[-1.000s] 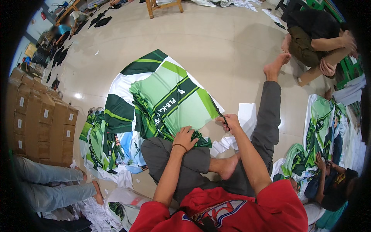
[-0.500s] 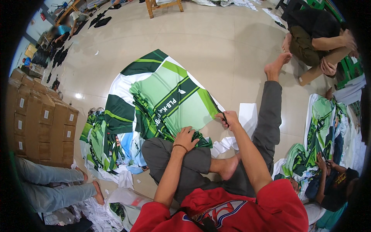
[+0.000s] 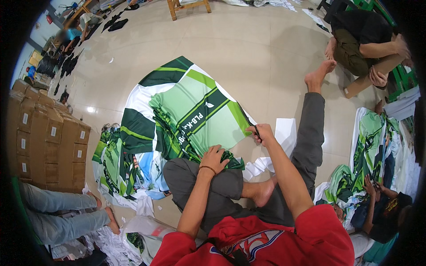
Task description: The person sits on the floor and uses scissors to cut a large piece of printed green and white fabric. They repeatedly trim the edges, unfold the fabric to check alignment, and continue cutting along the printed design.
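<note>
A printed sheet of fabric (image 3: 195, 88), in light and dark green with white bands and white lettering, lies spread on the floor before me, bunched along its near left part. My left hand (image 3: 213, 156) rests on the fabric's near edge over my bent knee, fingers apart. My right hand (image 3: 262, 134) grips black scissors (image 3: 257, 132) at the fabric's right edge, along a green and white border. The scissor blades are largely hard to make out. A white scrap strip (image 3: 258, 166) lies below that hand, and a white sheet (image 3: 285, 133) beside my outstretched leg.
Stacked cartons (image 3: 49, 142) stand left, beside another person's legs (image 3: 71, 204). Printed fabric piles lie left (image 3: 111, 164) and right (image 3: 364, 142). A co-worker (image 3: 359, 48) sits upper right with cardboard; another (image 3: 390, 208) works lower right. A wooden stool (image 3: 174, 9) stands ahead.
My right hand and the scissors have shifted slightly up along the fabric's right edge. My left hand stays in about the same place.
</note>
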Action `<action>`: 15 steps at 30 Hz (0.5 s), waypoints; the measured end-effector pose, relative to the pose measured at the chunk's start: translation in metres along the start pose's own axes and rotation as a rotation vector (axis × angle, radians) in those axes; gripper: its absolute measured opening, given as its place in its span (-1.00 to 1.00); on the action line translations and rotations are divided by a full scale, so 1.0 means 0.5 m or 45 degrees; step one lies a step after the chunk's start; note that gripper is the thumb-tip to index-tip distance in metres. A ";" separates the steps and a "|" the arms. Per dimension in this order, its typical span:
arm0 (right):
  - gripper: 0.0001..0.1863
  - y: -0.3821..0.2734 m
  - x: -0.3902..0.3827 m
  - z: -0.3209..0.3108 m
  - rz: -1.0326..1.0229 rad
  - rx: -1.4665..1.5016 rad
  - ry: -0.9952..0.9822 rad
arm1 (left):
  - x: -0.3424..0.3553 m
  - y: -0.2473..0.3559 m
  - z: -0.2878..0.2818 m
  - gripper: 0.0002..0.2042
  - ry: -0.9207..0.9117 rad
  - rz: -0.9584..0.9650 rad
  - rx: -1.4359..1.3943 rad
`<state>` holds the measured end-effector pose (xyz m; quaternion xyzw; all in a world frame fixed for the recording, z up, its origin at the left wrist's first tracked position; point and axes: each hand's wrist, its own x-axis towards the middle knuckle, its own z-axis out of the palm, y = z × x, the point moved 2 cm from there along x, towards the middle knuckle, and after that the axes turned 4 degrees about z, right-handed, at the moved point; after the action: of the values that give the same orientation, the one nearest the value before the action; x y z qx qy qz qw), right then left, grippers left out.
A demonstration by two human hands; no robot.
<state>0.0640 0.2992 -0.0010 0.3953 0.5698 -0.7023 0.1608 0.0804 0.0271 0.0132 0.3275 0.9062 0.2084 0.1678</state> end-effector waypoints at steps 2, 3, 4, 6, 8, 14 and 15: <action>-0.75 -0.001 0.009 -0.002 0.000 -0.004 0.010 | 0.003 0.004 -0.003 -0.53 0.022 0.011 0.006; -0.75 0.002 0.012 -0.001 -0.014 -0.016 0.022 | 0.002 0.005 -0.003 -0.53 0.027 0.018 0.009; -0.74 0.006 0.013 0.000 -0.028 -0.028 0.035 | 0.002 0.005 -0.003 -0.53 0.031 0.027 0.011; -0.73 0.019 0.009 0.002 -0.038 -0.028 0.019 | -0.001 0.005 -0.005 -0.52 0.018 0.029 0.010; -0.71 0.043 -0.012 -0.006 -0.030 -0.003 -0.037 | -0.002 0.004 -0.008 -0.50 -0.018 0.016 0.002; -0.67 0.134 -0.100 -0.082 -0.033 -0.203 0.149 | -0.002 0.031 -0.026 -0.49 -0.345 -0.139 0.067; -0.66 0.143 -0.114 -0.097 -0.041 -0.264 0.146 | 0.000 0.032 -0.027 -0.50 -0.337 -0.141 0.058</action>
<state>0.1667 0.3099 -0.0088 0.4068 0.6538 -0.6184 0.1567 0.0829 0.0347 0.0329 0.3053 0.8973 0.1332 0.2895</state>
